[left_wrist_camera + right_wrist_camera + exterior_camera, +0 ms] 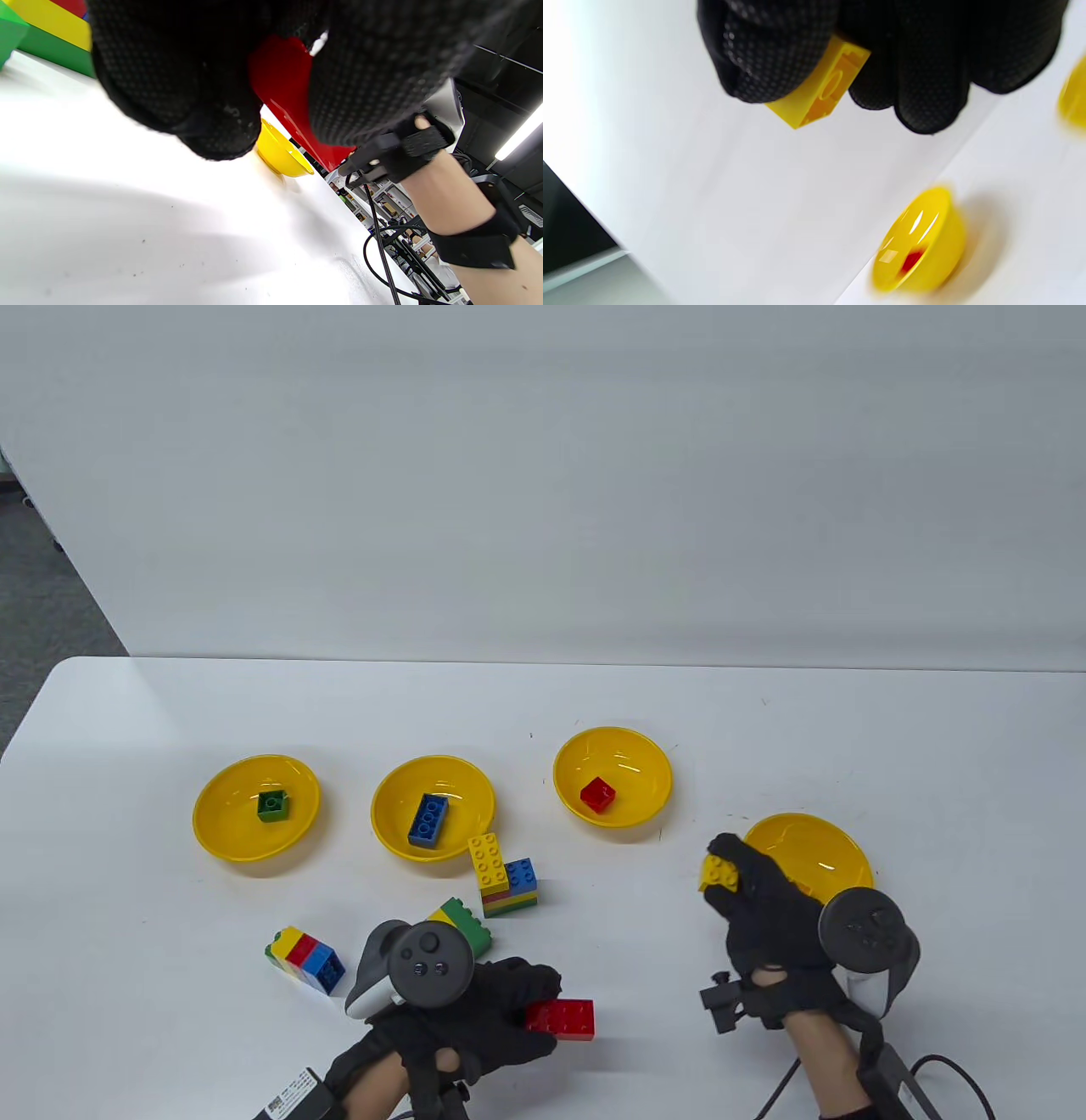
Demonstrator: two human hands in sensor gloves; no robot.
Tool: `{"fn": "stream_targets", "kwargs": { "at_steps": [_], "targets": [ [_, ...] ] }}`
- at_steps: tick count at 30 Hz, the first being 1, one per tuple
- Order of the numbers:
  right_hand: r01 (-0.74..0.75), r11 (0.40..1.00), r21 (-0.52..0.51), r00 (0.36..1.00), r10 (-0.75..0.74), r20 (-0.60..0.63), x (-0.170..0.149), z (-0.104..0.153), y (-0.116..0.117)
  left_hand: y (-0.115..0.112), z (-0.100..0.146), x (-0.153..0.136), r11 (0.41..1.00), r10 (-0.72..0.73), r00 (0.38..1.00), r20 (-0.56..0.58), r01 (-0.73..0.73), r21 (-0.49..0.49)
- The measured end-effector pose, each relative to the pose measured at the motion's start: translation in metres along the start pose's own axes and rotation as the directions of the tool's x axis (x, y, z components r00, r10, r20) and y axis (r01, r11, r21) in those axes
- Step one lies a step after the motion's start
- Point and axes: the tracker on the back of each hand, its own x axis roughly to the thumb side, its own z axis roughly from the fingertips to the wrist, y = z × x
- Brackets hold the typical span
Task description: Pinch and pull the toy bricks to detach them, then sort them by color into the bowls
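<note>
My right hand pinches a yellow brick just left of the rightmost yellow bowl; the right wrist view shows the yellow brick between gloved fingers. My left hand grips a red brick low over the table's front; the red brick shows between its fingers in the left wrist view. Three more yellow bowls hold a green brick, a blue brick and a red brick.
Brick stacks stand on the table: a yellow, blue, red and green stack, a green and yellow piece partly behind my left tracker, and a yellow, red, blue cluster. The table's back edge meets a white wall.
</note>
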Motion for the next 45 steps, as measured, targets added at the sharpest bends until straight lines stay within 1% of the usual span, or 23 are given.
{"fn": "stream_targets", "kwargs": {
  "at_steps": [1, 2, 3, 4, 7, 11, 13, 14, 16, 18, 21, 25, 28, 29, 30, 32, 33, 35, 37, 39, 42, 43, 45],
  "targets": [
    [-0.13, 0.991, -0.032, 0.991, 0.13, 0.01, -0.009, -0.006, -0.009, 0.001, 0.001, 0.0, 1.0, 0.0, 1.0, -0.002, 0.0, 0.001],
    [-0.219, 0.975, -0.041, 0.976, 0.22, 0.004, -0.017, -0.01, -0.014, 0.001, 0.001, 0.0, 1.0, -0.001, 1.0, -0.003, 0.001, 0.003],
    [-0.323, 0.946, -0.036, 0.946, 0.322, -0.019, -0.028, -0.013, -0.019, 0.002, 0.003, 0.0, 1.0, -0.003, 1.0, -0.004, 0.003, 0.01],
    [-0.381, 0.924, -0.007, 0.923, 0.381, -0.052, -0.04, -0.015, -0.023, 0.004, 0.004, 0.0, 1.0, -0.008, 1.0, -0.006, 0.008, 0.016],
    [-0.413, 0.91, 0.041, 0.901, 0.414, -0.126, -0.064, -0.014, -0.027, 0.006, 0.005, -0.002, 1.0, -0.01, 1.0, -0.015, 0.01, 0.026],
    [-0.479, 0.873, 0.09, 0.864, 0.487, -0.128, -0.078, -0.014, -0.028, 0.007, 0.006, -0.004, 1.0, -0.005, 1.0, -0.025, 0.006, 0.028],
    [-0.468, 0.879, 0.092, 0.868, 0.477, -0.135, -0.08, -0.013, -0.03, 0.007, 0.006, -0.005, 0.999, -0.01, 1.0, -0.028, 0.011, 0.034],
    [-0.437, 0.896, 0.075, 0.886, 0.443, -0.138, -0.079, -0.013, -0.032, 0.008, 0.007, -0.005, 0.999, -0.011, 1.0, -0.029, 0.012, 0.038],
    [-0.389, 0.921, -0.006, 0.914, 0.385, -0.131, -0.072, -0.012, -0.039, 0.01, 0.008, -0.005, 0.999, -0.008, 0.999, -0.031, 0.01, 0.048],
    [-0.355, 0.932, -0.076, 0.932, 0.346, -0.11, -0.063, -0.012, -0.045, 0.011, 0.009, -0.006, 0.998, -0.006, 0.999, -0.034, 0.008, 0.058],
    [-0.29, 0.945, -0.148, 0.957, 0.286, -0.049, -0.047, -0.009, -0.05, 0.014, 0.01, -0.008, 0.997, 0.002, 0.999, -0.043, 0.002, 0.081],
    [-0.21, 0.966, -0.152, 0.971, 0.225, 0.083, -0.017, -0.004, -0.041, 0.016, 0.012, -0.013, 0.99, 0.011, 0.997, -0.081, 0.0, 0.143],
    [-0.141, 0.985, -0.101, 0.956, 0.162, 0.243, 0.015, 0.004, -0.023, 0.019, 0.014, -0.017, 0.982, 0.029, 0.994, -0.109, -0.008, 0.191],
    [-0.129, 0.988, -0.082, 0.95, 0.147, 0.275, 0.023, 0.007, -0.018, 0.019, 0.014, -0.018, 0.979, 0.035, 0.993, -0.113, -0.012, 0.202],
    [-0.11, 0.993, -0.038, 0.939, 0.117, 0.323, 0.034, 0.013, -0.007, 0.019, 0.014, -0.019, 0.976, 0.044, 0.992, -0.118, -0.017, 0.218],
    [-0.083, 0.996, 0.044, 0.926, 0.061, 0.372, 0.049, 0.023, 0.013, 0.02, 0.014, -0.02, 0.973, 0.052, 0.991, -0.122, -0.023, 0.23],
    [-0.075, 0.991, 0.111, 0.919, 0.025, 0.393, 0.057, 0.03, 0.026, 0.02, 0.014, -0.021, 0.972, 0.058, 0.991, -0.123, -0.028, 0.235],
    [-0.074, 0.975, 0.21, 0.904, -0.023, 0.427, 0.069, 0.04, 0.046, 0.019, 0.014, -0.022, 0.97, 0.07, 0.99, -0.123, -0.038, 0.239],
    [-0.065, 0.947, 0.314, 0.893, -0.085, 0.442, 0.078, 0.05, 0.067, 0.019, 0.015, -0.022, 0.969, 0.08, 0.99, -0.12, -0.049, 0.241],
    [-0.041, 0.916, 0.398, 0.896, -0.142, 0.421, 0.083, 0.057, 0.084, 0.019, 0.015, -0.021, 0.968, 0.091, 0.989, -0.114, -0.061, 0.241],
    [-0.016, 0.869, 0.494, 0.916, -0.185, 0.355, 0.085, 0.062, 0.1, 0.017, 0.014, -0.021, 0.97, 0.109, 0.99, -0.094, -0.085, 0.23],
    [0.0, 0.844, 0.537, 0.928, -0.2, 0.314, 0.085, 0.064, 0.105, 0.016, 0.013, -0.021, 0.971, 0.116, 0.99, -0.086, -0.094, 0.222],
    [0.036, 0.826, 0.563, 0.934, -0.229, 0.276, 0.083, 0.065, 0.11, 0.015, 0.012, -0.019, 0.972, 0.126, 0.989, -0.072, -0.108, 0.21]
  ]
}}
